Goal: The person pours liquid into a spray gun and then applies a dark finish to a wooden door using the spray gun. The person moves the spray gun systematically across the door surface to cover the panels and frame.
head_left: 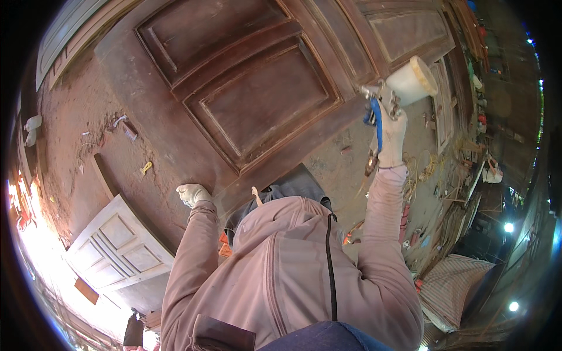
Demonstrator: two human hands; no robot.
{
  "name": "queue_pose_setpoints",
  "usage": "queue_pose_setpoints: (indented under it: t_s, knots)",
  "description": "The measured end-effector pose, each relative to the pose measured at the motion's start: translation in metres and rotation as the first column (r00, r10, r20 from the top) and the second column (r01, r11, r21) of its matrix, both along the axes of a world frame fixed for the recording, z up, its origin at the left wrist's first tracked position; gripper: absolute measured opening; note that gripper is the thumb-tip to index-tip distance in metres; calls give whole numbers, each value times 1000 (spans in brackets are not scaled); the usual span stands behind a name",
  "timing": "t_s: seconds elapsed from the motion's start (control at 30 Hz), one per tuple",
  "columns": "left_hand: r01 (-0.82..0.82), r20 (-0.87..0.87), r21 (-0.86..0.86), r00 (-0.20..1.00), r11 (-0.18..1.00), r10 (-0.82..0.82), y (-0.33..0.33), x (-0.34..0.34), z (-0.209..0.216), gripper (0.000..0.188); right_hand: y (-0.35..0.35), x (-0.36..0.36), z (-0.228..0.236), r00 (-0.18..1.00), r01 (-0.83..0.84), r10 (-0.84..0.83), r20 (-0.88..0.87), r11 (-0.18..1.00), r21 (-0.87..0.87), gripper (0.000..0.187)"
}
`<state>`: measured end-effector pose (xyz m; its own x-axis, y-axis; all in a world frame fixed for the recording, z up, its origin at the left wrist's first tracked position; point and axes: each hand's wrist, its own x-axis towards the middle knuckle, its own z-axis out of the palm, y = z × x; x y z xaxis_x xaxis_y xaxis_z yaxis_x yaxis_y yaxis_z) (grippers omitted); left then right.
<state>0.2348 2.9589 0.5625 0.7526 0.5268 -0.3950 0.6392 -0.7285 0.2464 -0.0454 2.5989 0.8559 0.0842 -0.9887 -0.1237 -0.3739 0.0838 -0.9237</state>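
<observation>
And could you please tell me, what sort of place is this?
Probably a woodworking or door-finishing workshop: the gloved right hand holds a spray gun, a large brown panelled door is in front, and a pale panelled door is at lower left.

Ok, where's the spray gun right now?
Head view, upper part, right of centre: the spray gun is in the person's gloved right hand, seen against the near edge of the dark brown panelled door.

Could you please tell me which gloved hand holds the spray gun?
The right hand: it grips the spray gun with the white cup, while the left hand, by the brown door, has none.
</observation>
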Motion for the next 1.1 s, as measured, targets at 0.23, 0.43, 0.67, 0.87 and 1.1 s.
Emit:
queue_pose_setpoints:
  t_s: [0.23,0.43,0.67,0.87,1.1]
  knots:
    - [20,40,-5,999,1000,-20,5,1,-6,67,-20,53,-1,990,-73,80,120,996,-60,18]
    - [41,-19,-6,999,999,-41,1,1,3,68,22,3,12,974,9,-3,-228,1000,25,22]
    - [35,-45,-15,998,999,-35,2,0,8,66,67,-61,41,842,-34,-43,-538,991,-131,26]
    - [41,-9,-109,999,993,-42,19,6,-18,70,29,-52,58,872,-156,185,-454,982,102,29]
    - [100,84,-323,994,941,-76,85,-18,-36,81,16,-15,66,817,-389,520,-247,815,429,27]
